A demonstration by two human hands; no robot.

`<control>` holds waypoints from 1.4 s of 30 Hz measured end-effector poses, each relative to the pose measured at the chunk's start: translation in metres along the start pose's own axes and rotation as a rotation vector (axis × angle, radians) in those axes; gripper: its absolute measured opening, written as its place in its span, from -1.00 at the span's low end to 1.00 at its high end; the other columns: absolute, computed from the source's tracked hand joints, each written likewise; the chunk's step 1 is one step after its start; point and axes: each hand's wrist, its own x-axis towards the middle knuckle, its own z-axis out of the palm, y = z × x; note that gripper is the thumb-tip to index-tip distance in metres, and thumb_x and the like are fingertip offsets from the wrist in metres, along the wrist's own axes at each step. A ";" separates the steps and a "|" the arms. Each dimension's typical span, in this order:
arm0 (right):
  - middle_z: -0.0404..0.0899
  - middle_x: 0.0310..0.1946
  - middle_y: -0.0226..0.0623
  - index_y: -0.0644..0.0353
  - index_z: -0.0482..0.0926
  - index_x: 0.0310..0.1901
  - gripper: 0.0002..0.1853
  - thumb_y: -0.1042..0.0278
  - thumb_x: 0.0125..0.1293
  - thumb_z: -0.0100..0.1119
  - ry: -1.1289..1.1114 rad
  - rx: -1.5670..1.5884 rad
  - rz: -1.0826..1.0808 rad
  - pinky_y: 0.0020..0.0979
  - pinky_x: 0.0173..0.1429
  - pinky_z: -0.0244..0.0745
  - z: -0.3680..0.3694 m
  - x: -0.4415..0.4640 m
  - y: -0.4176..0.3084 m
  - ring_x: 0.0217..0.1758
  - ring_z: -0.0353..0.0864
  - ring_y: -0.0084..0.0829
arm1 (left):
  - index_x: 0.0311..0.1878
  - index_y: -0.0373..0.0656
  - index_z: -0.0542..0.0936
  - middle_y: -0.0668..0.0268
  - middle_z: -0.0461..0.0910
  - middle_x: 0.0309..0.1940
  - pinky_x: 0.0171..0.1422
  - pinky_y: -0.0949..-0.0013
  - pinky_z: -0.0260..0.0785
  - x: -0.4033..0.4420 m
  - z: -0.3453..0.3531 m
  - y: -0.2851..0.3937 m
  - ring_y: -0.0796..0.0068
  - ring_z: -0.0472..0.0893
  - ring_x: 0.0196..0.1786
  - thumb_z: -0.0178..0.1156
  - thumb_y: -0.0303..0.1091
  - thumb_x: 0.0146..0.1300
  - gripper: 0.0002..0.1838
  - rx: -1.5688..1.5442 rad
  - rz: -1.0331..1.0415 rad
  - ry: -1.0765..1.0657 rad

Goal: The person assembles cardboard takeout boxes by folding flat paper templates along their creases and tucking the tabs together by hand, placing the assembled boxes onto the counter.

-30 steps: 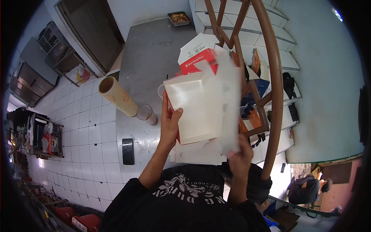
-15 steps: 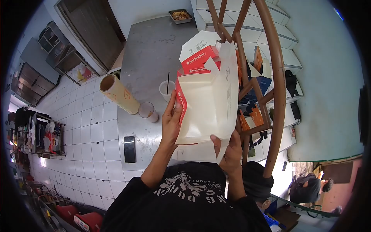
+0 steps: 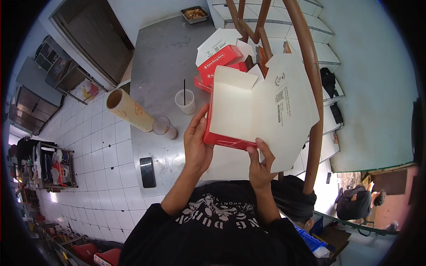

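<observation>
A red and white cardboard food box (image 3: 231,104) is held up over the near right of the metal table, its white inside facing me and its printed lid (image 3: 288,111) folded out to the right. My left hand (image 3: 198,142) grips the box's left wall, thumb on the red side. At the lower right corner, my right hand (image 3: 262,163) pinches the front wall between thumb and fingers. Just behind lie more red and white boxes (image 3: 222,60), partly hidden by the held one.
On the metal table (image 3: 162,57) stand a plastic cup with a black straw (image 3: 185,102), a second clear cup (image 3: 164,128), a large cardboard roll (image 3: 128,110) and a phone (image 3: 147,172). A tray of food (image 3: 194,14) sits at the far end. A brown railing (image 3: 313,88) borders the right side.
The box's walls now stand squarer and its lid has swung out to the right. My right hand has moved up slightly onto the front corner. The view has shifted a little.
</observation>
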 end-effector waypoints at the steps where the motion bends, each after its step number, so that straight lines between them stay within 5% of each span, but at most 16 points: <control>1: 0.54 -0.13 -0.20 0.33 0.54 -0.05 -0.73 0.53 0.20 0.26 0.005 -0.004 0.001 -0.45 0.04 0.48 0.003 -0.002 -0.001 -0.07 0.55 -0.41 | 0.31 -0.29 0.26 0.17 0.17 0.36 0.32 0.32 0.31 0.001 -0.002 -0.009 0.37 0.36 0.29 -0.19 -0.27 0.48 -0.56 0.064 0.095 0.115; 3: 0.46 -0.07 -0.17 0.36 0.48 0.01 -0.70 0.55 0.24 0.21 0.230 0.136 0.101 -0.42 0.06 0.49 0.013 -0.004 0.001 -0.05 0.54 -0.41 | 0.26 -0.34 0.29 0.16 0.22 0.32 0.30 0.31 0.33 -0.004 -0.003 -0.018 0.30 0.36 0.29 -0.17 -0.17 0.47 -0.53 0.160 0.187 0.122; 5: 0.44 -0.07 -0.16 0.36 0.47 0.01 -0.70 0.55 0.25 0.20 0.276 0.156 0.112 -0.42 0.06 0.50 0.017 -0.007 0.005 -0.06 0.54 -0.41 | 0.23 -0.36 0.31 0.17 0.19 0.33 0.29 0.32 0.33 -0.013 0.002 -0.018 0.27 0.38 0.26 -0.11 -0.10 0.44 -0.49 -0.074 0.069 -0.059; 6: 0.43 -0.06 -0.15 0.37 0.46 0.02 -0.70 0.56 0.25 0.19 0.312 0.182 0.127 -0.42 0.06 0.52 0.018 -0.010 0.007 -0.06 0.54 -0.40 | 0.26 -0.35 0.21 0.14 0.21 0.29 0.24 0.29 0.38 -0.015 0.003 -0.019 0.27 0.39 0.23 0.07 -0.19 0.36 -0.45 0.047 0.011 -0.030; 9: 0.44 -0.07 -0.14 0.38 0.45 0.00 -0.71 0.58 0.24 0.19 0.285 0.128 0.074 -0.44 0.03 0.54 0.017 -0.011 0.009 -0.08 0.55 -0.40 | 0.33 -0.30 0.07 0.13 0.23 0.23 0.18 0.26 0.42 -0.020 0.012 -0.027 0.31 0.37 0.23 0.21 -0.38 0.25 -0.31 0.410 0.154 -0.067; 10: 0.46 -0.08 -0.14 0.38 0.46 -0.01 -0.71 0.59 0.24 0.19 0.228 0.048 0.002 -0.45 0.00 0.56 0.016 -0.011 0.009 -0.10 0.55 -0.40 | 0.36 -0.25 -0.02 0.10 0.23 0.20 0.19 0.27 0.42 -0.019 0.014 -0.027 0.33 0.34 0.25 0.28 -0.53 0.12 -0.17 0.300 0.037 0.032; 24: 0.40 -0.05 -0.12 0.37 0.48 0.00 -0.72 0.53 0.27 0.17 0.306 0.204 0.230 -0.47 -0.17 0.67 0.022 -0.004 -0.005 -0.09 0.54 -0.43 | 0.41 -0.17 -0.05 0.14 0.16 0.29 0.36 0.25 0.24 -0.028 0.024 -0.028 0.32 0.23 0.34 0.26 -0.61 0.06 -0.10 0.211 0.087 0.057; 27: 0.40 -0.05 -0.13 0.37 0.49 0.01 -0.73 0.52 0.29 0.15 0.210 0.178 0.227 -0.47 -0.12 0.63 0.019 -0.002 -0.004 -0.06 0.53 -0.43 | 0.40 -0.17 -0.04 0.14 0.16 0.29 0.36 0.26 0.24 -0.028 0.022 -0.028 0.32 0.23 0.35 0.26 -0.62 0.07 -0.11 0.220 0.099 0.040; 29: 0.59 -0.17 -0.09 0.30 0.54 -0.03 -0.74 0.49 0.25 0.21 0.147 0.127 0.151 -0.48 -0.13 0.57 0.018 0.001 0.002 -0.22 0.62 -0.34 | 0.40 -0.18 -0.04 0.14 0.16 0.30 0.36 0.26 0.24 -0.026 0.018 -0.027 0.31 0.23 0.35 0.25 -0.63 0.07 -0.11 0.221 0.097 0.026; 38: 0.40 -0.12 -0.17 0.07 0.56 0.01 -0.71 0.46 0.23 0.21 -0.162 0.015 0.118 -0.31 -0.02 0.45 0.014 -0.002 0.015 0.01 0.47 -0.27 | 0.40 -0.20 -0.03 0.14 0.13 0.31 0.35 0.26 0.27 -0.025 0.014 -0.025 0.32 0.27 0.32 0.21 -0.71 0.02 -0.11 0.317 0.131 0.013; 41: 0.40 -0.14 -0.14 0.12 0.56 -0.04 -0.75 0.52 0.24 0.15 -0.148 0.007 0.143 -0.32 -0.04 0.44 0.015 0.004 0.004 0.03 0.45 -0.25 | 0.40 -0.20 -0.02 0.17 0.13 0.31 0.31 0.26 0.32 -0.025 0.016 -0.021 0.33 0.29 0.31 0.23 -0.67 0.05 -0.12 0.280 0.138 -0.008; 42: 0.40 -0.14 -0.13 0.14 0.56 -0.06 -0.77 0.54 0.24 0.14 -0.133 0.006 0.152 -0.32 -0.04 0.44 0.014 0.005 0.001 0.03 0.45 -0.24 | 0.38 -0.19 0.03 0.17 0.18 0.29 0.27 0.24 0.36 -0.026 0.021 -0.017 0.31 0.30 0.30 0.14 -0.50 0.17 -0.27 0.288 0.116 0.013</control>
